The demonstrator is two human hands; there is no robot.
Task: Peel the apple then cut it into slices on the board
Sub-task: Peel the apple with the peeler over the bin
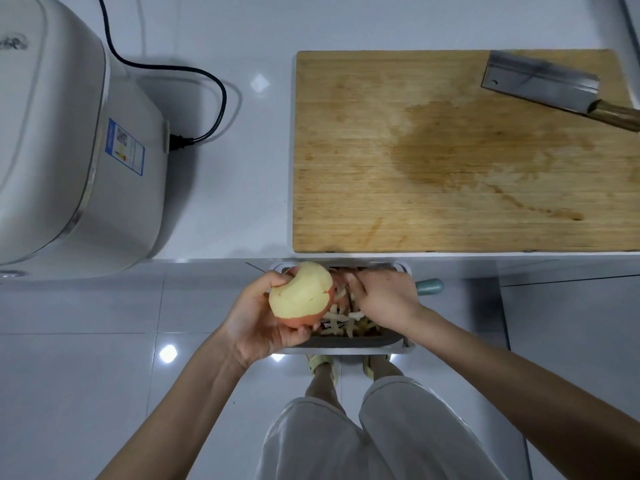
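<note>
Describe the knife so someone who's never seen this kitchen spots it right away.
Find the wooden cutting board on the white counter. At its far right corner lies the cleaver: broad rectangular steel blade, brown wooden handle, the only tool on the board.

Both bare forearms reach forward, the left hand cupping fingers round an apple, the right hand curled, seemingly gripping a peeler handle.

Loose off-white trousers with stitched hems ending above the ankles are worn. Pale yellow-green strapped sandals are worn on both feet. Both forearms are seen uncovered.
</note>
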